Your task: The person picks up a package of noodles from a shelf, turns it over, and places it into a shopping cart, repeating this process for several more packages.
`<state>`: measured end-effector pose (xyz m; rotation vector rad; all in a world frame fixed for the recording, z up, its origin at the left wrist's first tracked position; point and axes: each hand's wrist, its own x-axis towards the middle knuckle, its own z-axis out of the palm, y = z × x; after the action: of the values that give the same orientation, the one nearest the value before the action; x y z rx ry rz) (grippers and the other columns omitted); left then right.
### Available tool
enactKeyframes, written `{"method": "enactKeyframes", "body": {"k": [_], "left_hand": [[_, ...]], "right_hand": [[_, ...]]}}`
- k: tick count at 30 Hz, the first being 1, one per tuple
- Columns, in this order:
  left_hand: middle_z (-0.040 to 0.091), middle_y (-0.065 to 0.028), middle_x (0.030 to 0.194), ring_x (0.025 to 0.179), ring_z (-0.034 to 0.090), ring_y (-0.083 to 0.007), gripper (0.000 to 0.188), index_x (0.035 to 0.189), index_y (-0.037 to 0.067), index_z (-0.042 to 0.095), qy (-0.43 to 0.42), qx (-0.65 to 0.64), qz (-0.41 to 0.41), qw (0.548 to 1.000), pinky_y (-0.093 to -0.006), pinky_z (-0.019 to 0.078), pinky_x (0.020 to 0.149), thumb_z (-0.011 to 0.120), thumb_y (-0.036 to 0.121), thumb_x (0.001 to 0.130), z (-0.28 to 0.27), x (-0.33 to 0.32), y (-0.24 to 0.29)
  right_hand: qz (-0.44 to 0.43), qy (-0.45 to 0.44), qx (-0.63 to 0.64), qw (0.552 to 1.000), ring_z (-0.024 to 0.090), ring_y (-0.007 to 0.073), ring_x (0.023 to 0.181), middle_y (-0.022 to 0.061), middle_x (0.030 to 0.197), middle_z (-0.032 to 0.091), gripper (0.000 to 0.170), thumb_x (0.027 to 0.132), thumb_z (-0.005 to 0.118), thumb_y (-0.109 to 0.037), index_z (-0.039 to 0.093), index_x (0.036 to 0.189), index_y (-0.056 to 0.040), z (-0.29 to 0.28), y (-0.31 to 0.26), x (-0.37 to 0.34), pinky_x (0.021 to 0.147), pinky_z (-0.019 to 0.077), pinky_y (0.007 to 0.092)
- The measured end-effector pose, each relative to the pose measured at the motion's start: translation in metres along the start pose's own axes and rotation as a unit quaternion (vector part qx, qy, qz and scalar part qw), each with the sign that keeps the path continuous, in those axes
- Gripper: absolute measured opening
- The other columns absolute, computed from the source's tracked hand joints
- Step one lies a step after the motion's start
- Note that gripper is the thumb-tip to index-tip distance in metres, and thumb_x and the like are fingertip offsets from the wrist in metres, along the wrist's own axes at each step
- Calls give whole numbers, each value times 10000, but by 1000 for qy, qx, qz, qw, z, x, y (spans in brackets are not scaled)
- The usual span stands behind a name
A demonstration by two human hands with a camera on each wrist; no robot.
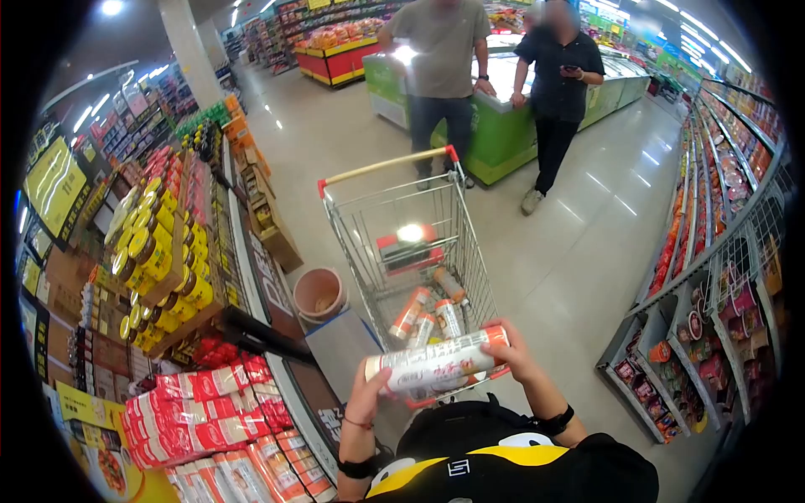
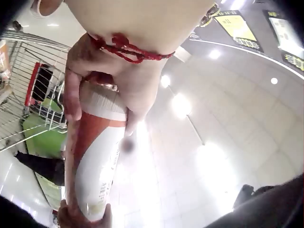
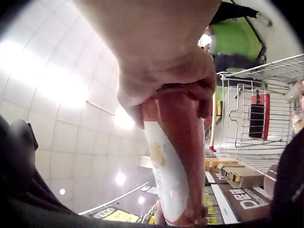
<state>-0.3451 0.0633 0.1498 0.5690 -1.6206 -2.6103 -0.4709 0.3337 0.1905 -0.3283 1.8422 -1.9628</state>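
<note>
A cylindrical pack of dried noodles (image 1: 440, 362), white with orange-red ends, lies sideways across the front of the body in the head view. My left hand (image 1: 366, 396) grips its left end, thumb on the near side. The right hand (image 1: 518, 356) holds the other end. In the left wrist view, pale strands show through the wrapper of the noodle pack (image 2: 102, 142) beside the fingers. The right wrist view shows its red and white side (image 3: 173, 152). Behind it, several similar packs (image 1: 411, 312) lie in a wire shopping cart (image 1: 360, 243).
On the left, a display holds red-and-white bags (image 1: 210, 408) and yellow jars (image 1: 155, 251). A bucket (image 1: 320, 293) stands beside the cart. Two people (image 1: 558, 75) are by a green freezer (image 1: 495, 142) beyond it. Snack shelves (image 1: 713, 201) line the right side.
</note>
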Motion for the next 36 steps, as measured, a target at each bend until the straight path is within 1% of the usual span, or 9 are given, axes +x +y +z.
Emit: {"method": "enactKeyframes", "body": {"k": [9,10,13,14,17,21,24,27,36], "left_hand": [[615,-75,921,745,613,-151,331,1071,21,519,34,97,43,994,-259,502,531,577,294,894,22,-2,48],[605,-65,904,747,601,-143,307,1066,19,521,58,80,80,992,-257,495,536,545,288,918,22,0,42],[593,-69,921,808,561,-106,343,1060,-9,513,129,56,111,984,-241,461,679,576,293,913,18,3,33],[591,-62,901,811,546,-109,349,1027,-9,522,91,94,104,986,-253,449,713,553,322,923,15,-2,37],[594,-61,881,804,543,-112,346,1002,-11,530,88,108,78,987,-261,446,713,557,325,919,17,-10,42],[612,-77,846,762,554,-116,332,956,-13,558,120,161,91,975,-266,452,677,563,316,910,8,-11,36],[618,-81,821,744,559,-119,326,947,-19,566,133,184,126,966,-269,456,672,576,304,900,8,-15,36],[621,-83,809,737,563,-119,319,946,-25,566,134,154,95,974,-269,457,673,591,288,891,9,-21,39],[637,-85,833,764,561,-111,305,959,-29,591,192,211,147,947,-272,458,714,596,266,886,-4,-29,33]], "right_hand": [[-67,19,54,996,565,119,828,66,912,587,358,791,641,-208,505,1054,-7,6,-11,8,725,468,262],[-69,20,46,996,556,113,820,59,901,584,334,807,606,-232,520,1034,-3,7,-15,8,740,456,257],[-117,29,9,993,564,125,792,64,883,580,406,850,552,-361,508,1039,-5,8,-7,15,711,452,249],[-108,36,5,993,565,122,785,68,865,584,397,896,493,-371,523,1017,6,10,-8,17,706,449,246],[-114,30,3,993,565,119,786,68,849,588,366,922,460,-339,534,1005,10,11,-6,23,699,450,251],[-97,-1,30,995,536,96,806,43,874,586,349,937,472,-328,544,995,9,15,-8,22,731,433,239],[-100,-5,3,995,539,98,803,47,871,592,364,947,458,-339,545,990,11,17,-6,21,731,436,241],[-104,-10,6,994,542,98,803,51,868,595,364,947,450,-335,545,986,13,20,-6,21,732,438,242],[-83,-37,-8,996,573,128,805,85,872,600,384,943,385,-339,538,984,11,32,-6,19,730,450,258]]}}
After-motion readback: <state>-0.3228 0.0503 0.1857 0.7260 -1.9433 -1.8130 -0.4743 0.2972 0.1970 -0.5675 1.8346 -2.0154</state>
